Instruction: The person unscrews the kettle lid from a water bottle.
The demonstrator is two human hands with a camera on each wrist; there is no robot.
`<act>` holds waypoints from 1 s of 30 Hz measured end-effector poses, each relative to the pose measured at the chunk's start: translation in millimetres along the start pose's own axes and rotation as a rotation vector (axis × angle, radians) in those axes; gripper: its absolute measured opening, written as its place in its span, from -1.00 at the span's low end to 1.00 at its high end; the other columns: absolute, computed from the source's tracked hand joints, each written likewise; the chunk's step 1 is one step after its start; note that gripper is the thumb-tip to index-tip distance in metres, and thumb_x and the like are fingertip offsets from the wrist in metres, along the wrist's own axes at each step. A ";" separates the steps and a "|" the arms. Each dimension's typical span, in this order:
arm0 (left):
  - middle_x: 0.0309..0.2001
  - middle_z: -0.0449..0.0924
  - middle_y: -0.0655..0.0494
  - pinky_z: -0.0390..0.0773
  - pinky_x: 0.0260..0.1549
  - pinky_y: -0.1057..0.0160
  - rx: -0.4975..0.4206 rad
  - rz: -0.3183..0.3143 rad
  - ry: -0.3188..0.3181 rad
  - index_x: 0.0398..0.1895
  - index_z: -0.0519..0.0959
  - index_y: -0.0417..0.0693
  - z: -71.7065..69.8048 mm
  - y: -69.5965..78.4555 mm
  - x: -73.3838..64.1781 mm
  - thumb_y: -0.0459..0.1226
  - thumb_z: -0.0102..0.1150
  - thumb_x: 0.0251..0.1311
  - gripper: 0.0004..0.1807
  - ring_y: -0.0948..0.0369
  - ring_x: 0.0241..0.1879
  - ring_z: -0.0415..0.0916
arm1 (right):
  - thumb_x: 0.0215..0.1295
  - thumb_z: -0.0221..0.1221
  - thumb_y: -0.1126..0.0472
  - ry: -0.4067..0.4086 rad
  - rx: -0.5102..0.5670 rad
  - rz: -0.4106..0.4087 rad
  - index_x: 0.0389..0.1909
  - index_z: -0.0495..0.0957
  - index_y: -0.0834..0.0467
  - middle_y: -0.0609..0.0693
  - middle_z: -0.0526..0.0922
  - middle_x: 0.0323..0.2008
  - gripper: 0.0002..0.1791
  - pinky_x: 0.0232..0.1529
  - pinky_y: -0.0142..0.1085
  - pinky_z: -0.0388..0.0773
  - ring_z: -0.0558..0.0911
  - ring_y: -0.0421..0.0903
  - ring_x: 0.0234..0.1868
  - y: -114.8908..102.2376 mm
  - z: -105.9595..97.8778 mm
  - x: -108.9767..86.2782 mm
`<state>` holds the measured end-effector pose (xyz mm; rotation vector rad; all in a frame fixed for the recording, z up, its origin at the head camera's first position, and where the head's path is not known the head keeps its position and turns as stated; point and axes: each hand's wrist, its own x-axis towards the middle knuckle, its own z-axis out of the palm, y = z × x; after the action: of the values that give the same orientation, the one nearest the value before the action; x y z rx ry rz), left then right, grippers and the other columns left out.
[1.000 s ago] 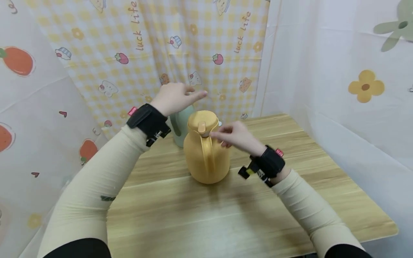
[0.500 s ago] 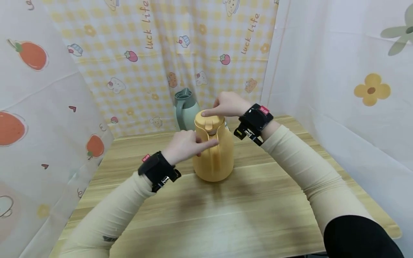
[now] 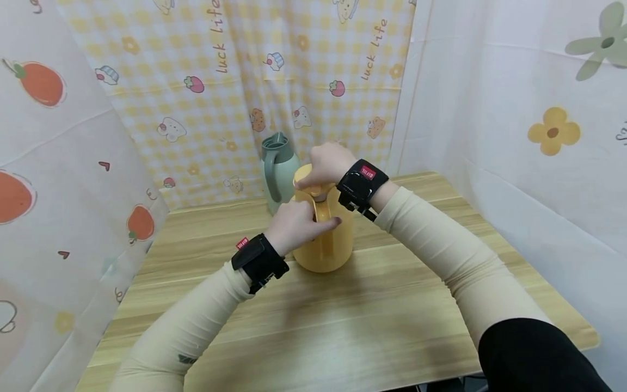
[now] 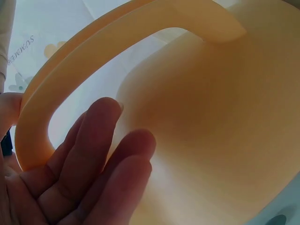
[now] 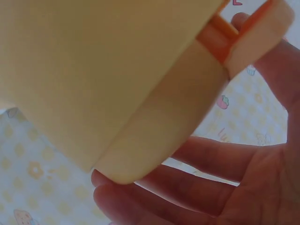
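A yellow thermos jug (image 3: 318,260) stands upright on the wooden table with its handle toward me. My left hand (image 3: 295,226) grips the handle; in the left wrist view its fingers (image 4: 101,136) pass through the loop of the handle (image 4: 89,58), and the thumb lies on the other side. Over the top, my right hand (image 3: 329,163) holds the yellow lid (image 3: 302,173). In the right wrist view its fingers reach round the lid (image 5: 164,124), and the thumb is by the lid's projecting tab (image 5: 262,40). The right hand hides much of the lid from above.
Close behind the yellow jug, to the left, stands a pale green jug (image 3: 285,182) with an open top. The wooden table (image 3: 392,321) has a rounded front right corner. Patterned curtains (image 3: 215,109) hang at the back and both sides.
My left hand has come down from above the jugs to the yellow jug's handle. My right hand has moved from beside the jug up onto its lid, closing round it.
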<state>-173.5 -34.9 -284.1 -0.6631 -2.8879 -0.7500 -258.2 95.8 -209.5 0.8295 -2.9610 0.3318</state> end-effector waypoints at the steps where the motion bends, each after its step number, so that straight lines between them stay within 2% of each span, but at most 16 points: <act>1: -0.85 0.16 0.30 0.14 -0.80 0.34 -0.003 -0.001 -0.004 -0.88 0.28 0.03 1.0 -1.3 -0.7 0.20 0.10 0.19 -0.35 0.31 -0.84 0.20 | 0.00 0.32 -0.28 -0.005 0.007 -0.005 -0.77 0.24 0.06 -0.13 0.16 -0.76 -0.39 -0.61 -0.32 0.17 0.23 -0.16 -0.67 0.2 1.6 -0.2; 6: -0.83 0.40 0.23 0.31 -0.75 0.28 -0.016 -0.013 -0.026 -0.86 0.42 -0.02 0.6 -9.7 -5.0 0.14 0.13 0.18 -0.41 0.24 -0.78 0.42 | -0.05 0.36 -0.27 -0.044 0.049 -0.054 -0.81 0.25 0.05 -0.15 0.17 -0.78 -0.39 -0.62 -0.35 0.17 0.21 -0.20 -0.71 7.4 6.5 3.5; 8: -0.81 0.41 0.21 0.35 -0.73 0.26 -0.013 -0.010 -0.034 -0.83 0.44 -0.02 -2.0 -13.1 -5.5 0.14 0.13 0.18 -0.43 0.23 -0.76 0.43 | -0.06 0.38 -0.27 -0.067 0.063 -0.073 -0.79 0.34 0.04 -0.16 0.20 -0.77 -0.43 -0.61 -0.36 0.16 0.22 -0.22 -0.70 10.3 4.4 5.3; 14: -0.76 0.31 0.23 0.32 -0.71 0.28 -0.017 -0.007 -0.031 -0.70 0.43 0.00 -9.1 -19.8 -8.3 0.11 0.13 0.18 -0.53 0.26 -0.74 0.35 | -0.02 0.39 -0.20 -0.104 0.086 -0.156 -0.66 0.44 0.06 -0.15 0.24 -0.69 -0.53 -0.55 -0.35 0.17 0.25 -0.21 -0.63 15.4 -3.3 5.1; 21: -0.77 0.19 0.28 0.16 -0.74 0.32 -0.037 -0.048 -0.096 -0.76 0.34 0.01 -7.7 -22.2 -18.5 0.12 0.12 0.18 -0.48 0.30 -0.77 0.20 | -0.01 0.39 -0.15 -0.172 0.115 -0.191 -0.33 0.63 0.03 -0.11 0.45 -0.56 -0.63 -0.46 -0.32 0.32 0.41 -0.16 -0.50 18.8 2.4 0.2; 25: -0.78 0.20 0.28 0.16 -0.74 0.33 -0.041 -0.044 -0.092 -0.77 0.35 0.02 -6.7 -22.7 -19.8 0.13 0.12 0.18 -0.48 0.31 -0.78 0.20 | -0.02 0.38 -0.12 -0.187 0.110 -0.190 -0.17 0.64 0.05 -0.06 0.57 -0.43 -0.56 -0.35 -0.28 0.40 0.48 -0.11 -0.39 17.4 3.4 0.0; 30: -0.78 0.20 0.28 0.17 -0.75 0.32 -0.041 -0.033 -0.070 -0.77 0.35 0.02 -11.9 -22.1 -16.9 0.13 0.12 0.17 -0.48 0.31 -0.78 0.21 | -0.04 0.38 -0.16 -0.191 0.111 -0.148 0.22 0.49 0.13 0.03 0.62 -0.10 -0.22 -0.09 -0.23 0.46 0.53 -0.06 -0.16 16.3 -4.1 3.6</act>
<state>-168.1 -64.6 -286.7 -0.6600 -2.9614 -0.8079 -269.8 108.5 -208.2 1.1485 -3.0518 0.4358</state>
